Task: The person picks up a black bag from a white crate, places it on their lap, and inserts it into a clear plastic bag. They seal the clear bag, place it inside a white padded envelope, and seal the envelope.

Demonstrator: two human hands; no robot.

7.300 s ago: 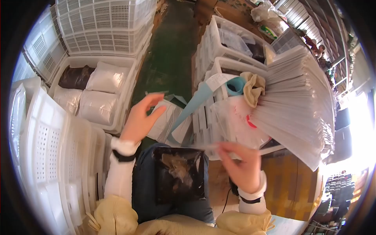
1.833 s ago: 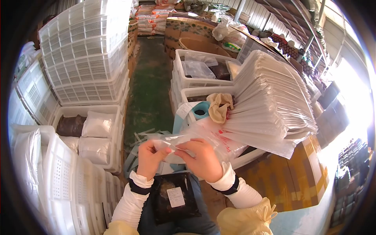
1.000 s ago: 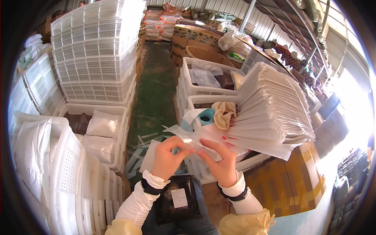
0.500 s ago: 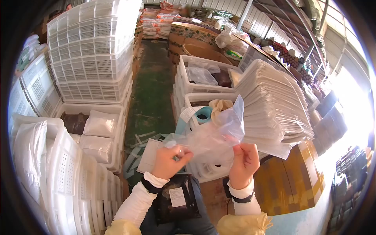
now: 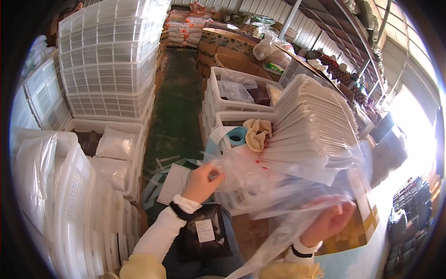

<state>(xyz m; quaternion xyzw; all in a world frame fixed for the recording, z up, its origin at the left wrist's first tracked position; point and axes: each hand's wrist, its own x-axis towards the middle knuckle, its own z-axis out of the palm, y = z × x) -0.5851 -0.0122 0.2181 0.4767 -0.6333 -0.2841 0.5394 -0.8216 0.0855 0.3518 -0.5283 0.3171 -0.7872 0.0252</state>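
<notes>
A clear plastic bag (image 5: 246, 172) is spread out in front of me, blurred by motion on its right side. My left hand (image 5: 203, 181) pinches its left end between thumb and fingers. Over at the right, my right hand (image 5: 329, 217) is closed on another part of the film, which trails down towards my lap. A dark filled package (image 5: 211, 244) with a white printed label (image 5: 205, 230) lies on my lap, below the left hand. Behind the bag are a blue tape roll (image 5: 237, 135) and a beige glove-like cloth (image 5: 257, 135).
Tall stacks of white plastic crates (image 5: 109, 60) stand at left; one crate (image 5: 134, 186) holds white filled bags (image 5: 117, 142). A thick stack of white plastic sheets or bags (image 5: 316, 125) leans at right, above a taped cardboard box (image 5: 346, 237). A green aisle floor (image 5: 179, 97) runs ahead.
My right hand has swung right and down, drawing film across with it. The left hand has shifted slightly left and still grips its end. The bag has stretched wider and lower.
</notes>
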